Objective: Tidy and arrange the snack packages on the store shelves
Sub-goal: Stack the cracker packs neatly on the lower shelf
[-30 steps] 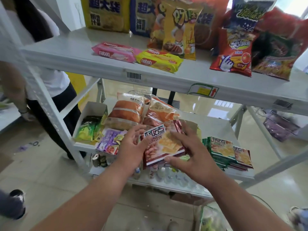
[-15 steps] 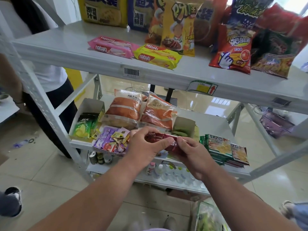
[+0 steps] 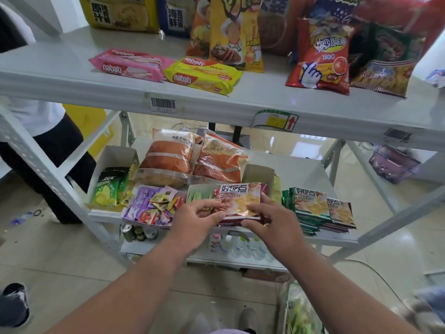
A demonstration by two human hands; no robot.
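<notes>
Shelving: white metal shelves (image 3: 240, 106) on a glossy tiled floor (image 3: 60, 261).
Packet: red foil snack packet (image 3: 238, 200), white lettering, lying flat.
Hands: left hand (image 3: 197, 219) and right hand (image 3: 269, 219) pinch its near edge.

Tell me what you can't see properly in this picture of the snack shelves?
- Big bags at the back of the top shelf: tops cut off by the head view's upper edge.
- Stack of red packets: lower ones hidden under the top one, the left hand and the right hand.
- Bottles on the lowest shelf: blurred, labels unreadable.
- Barcode label: digits too small.
</notes>
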